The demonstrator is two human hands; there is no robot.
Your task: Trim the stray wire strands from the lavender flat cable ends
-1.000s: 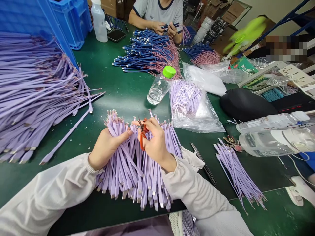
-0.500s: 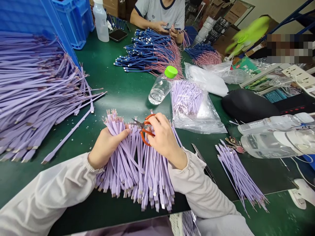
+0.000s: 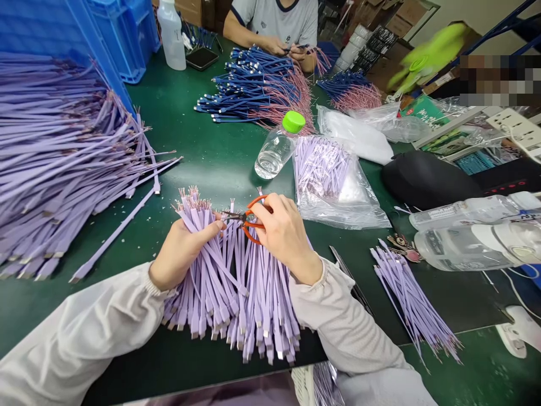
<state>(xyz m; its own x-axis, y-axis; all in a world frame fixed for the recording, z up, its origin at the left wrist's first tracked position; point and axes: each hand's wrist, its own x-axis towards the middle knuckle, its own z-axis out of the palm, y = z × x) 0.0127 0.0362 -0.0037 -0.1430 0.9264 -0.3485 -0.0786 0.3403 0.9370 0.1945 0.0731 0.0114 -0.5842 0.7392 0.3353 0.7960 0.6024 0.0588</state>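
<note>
My left hand grips a thick bundle of lilac flat cables, whose stripped wire ends fan out at the top. My right hand holds small orange-handled scissors with the blades pointing left, at the top of the bundle. The blades lie close to the thin wire ends, and I cannot tell whether they touch. Behind my left hand lies a large heap of lilac cables. To the right, a smaller lilac bunch rests near long metal tweezers.
A clear bag of lilac cables and a green-capped water bottle lie just ahead. Across the green table, a seated co-worker handles blue cables. A blue crate stands far left; a black pouch and plastic bottles lie right.
My right hand has shifted right, and the scissors have turned from pointing up to pointing left across the bundle. My left hand stays on the bundle.
</note>
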